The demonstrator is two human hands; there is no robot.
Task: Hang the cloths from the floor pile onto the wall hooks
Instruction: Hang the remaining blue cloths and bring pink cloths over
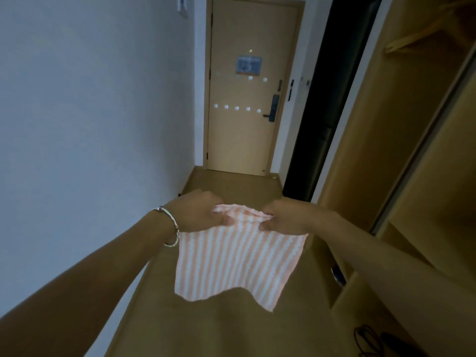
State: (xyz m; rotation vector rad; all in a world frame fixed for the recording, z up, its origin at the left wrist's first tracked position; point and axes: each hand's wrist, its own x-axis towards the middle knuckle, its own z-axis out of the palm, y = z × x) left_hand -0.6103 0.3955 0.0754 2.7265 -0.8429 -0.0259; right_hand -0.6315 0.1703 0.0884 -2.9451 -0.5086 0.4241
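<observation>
Both hands pinch the top edge of a pink-and-white striped cloth [239, 264], fingers curled over it: the left hand [201, 213] at the cloth's 10 o'clock corner, the right hand [286, 217] at its 2 o'clock corner. The cloth hangs flat between them, above the floor [231, 331] and clear of it. A silver bracelet [172, 228] sits on the left wrist. At 12 o'clock, well beyond the cloth, a closed door [247, 140] carries two rows of small white round hooks [237, 108].
</observation>
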